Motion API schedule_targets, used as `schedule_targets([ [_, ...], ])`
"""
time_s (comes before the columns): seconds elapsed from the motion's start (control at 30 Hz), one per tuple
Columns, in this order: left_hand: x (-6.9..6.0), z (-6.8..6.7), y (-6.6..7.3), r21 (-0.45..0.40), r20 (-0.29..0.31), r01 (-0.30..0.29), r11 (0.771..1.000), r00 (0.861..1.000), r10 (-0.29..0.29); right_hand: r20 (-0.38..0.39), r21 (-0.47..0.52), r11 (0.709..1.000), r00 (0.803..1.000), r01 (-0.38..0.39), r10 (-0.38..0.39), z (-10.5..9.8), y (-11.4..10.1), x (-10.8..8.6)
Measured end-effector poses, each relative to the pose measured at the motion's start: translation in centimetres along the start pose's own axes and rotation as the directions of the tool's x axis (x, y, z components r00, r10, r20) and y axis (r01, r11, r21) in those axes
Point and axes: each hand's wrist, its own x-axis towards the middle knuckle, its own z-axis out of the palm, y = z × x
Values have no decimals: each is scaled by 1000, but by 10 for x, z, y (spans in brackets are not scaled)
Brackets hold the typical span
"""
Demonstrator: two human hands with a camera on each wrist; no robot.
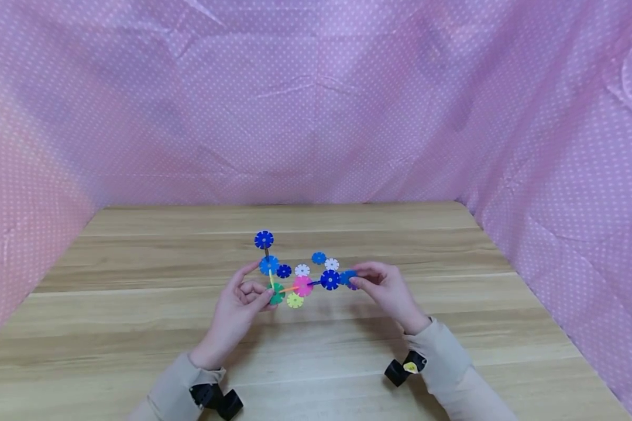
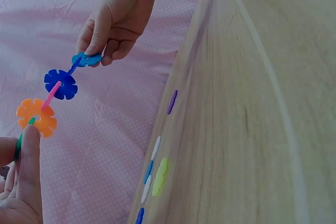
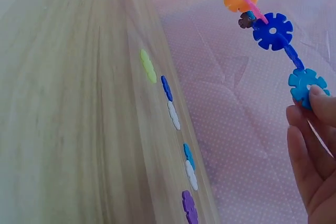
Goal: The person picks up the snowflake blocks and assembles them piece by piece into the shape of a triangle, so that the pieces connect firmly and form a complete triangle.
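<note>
A chain of slotted snowflake discs is stretched between my hands above the table. My left hand [image 1: 237, 305] pinches the green disc [image 1: 277, 294] between thumb and fingers. From there an orange disc [image 2: 37, 117], a pink disc [image 1: 302, 286] and dark blue discs [image 3: 272, 31] run to the right. At the right end, my right hand [image 1: 388, 292] pinches a light blue disc [image 3: 307, 86] with thumb and fingertips. Above the left hand the chain bends upward through a yellow disc, another light blue disc [image 1: 269, 265] and a brown disc to a dark blue disc [image 1: 264, 240].
Loose discs lie on the wooden table [image 1: 137, 263] beneath the chain: white [image 1: 302, 270], white [image 1: 332, 265], blue [image 1: 318, 258], dark blue [image 1: 284, 271], yellow [image 1: 295, 300] and purple [image 3: 189, 207]. Pink dotted cloth [image 1: 316, 117] hangs around the table's back and sides.
</note>
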Motion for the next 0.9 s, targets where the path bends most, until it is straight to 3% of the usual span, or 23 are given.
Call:
schedule_targets([
  [0.2,0,0,1,3,2,-13,1000,1000,13,-7,36,996,996,84,-84,0,1,-1],
  [0.43,1,2,0,-13,23,-32,999,999,32,-56,23,973,972,229,-228,1,5,-2],
  [0.9,-1,4,2,5,37,-28,1000,999,28,-126,2,949,941,316,-314,6,7,0],
])
